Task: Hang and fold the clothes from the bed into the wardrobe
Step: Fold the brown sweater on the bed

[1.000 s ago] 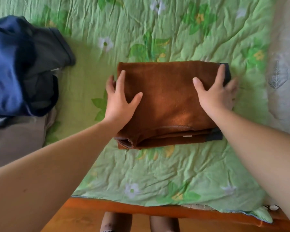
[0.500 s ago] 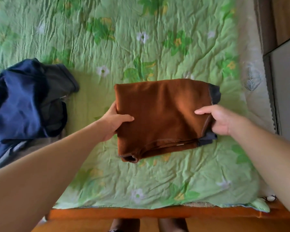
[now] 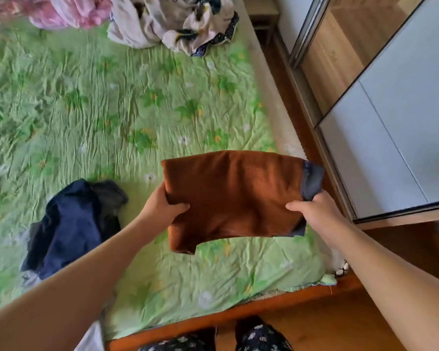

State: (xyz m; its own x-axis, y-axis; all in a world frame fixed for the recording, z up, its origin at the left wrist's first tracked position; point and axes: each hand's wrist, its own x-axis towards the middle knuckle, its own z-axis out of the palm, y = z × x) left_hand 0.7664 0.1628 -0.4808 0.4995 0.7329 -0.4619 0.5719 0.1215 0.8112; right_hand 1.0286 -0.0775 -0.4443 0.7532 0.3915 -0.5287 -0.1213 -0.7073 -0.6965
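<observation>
A folded brown garment with a dark grey band at its right end is held in the air above the bed. My left hand grips its left edge, thumb on top. My right hand grips its right edge near the grey band, thumb on top. A crumpled navy and dark grey garment lies on the green floral bedspread to the left. The wardrobe with sliding doors stands to the right of the bed.
A pink garment and a cream patterned garment lie bunched at the far end of the bed. The wooden bed frame runs along the near edge. A narrow strip of wooden floor separates bed and wardrobe.
Both hands went from pressing flat on the brown garment to gripping its sides and lifting it off the bed. The view has swung up and right, bringing the wardrobe into sight.
</observation>
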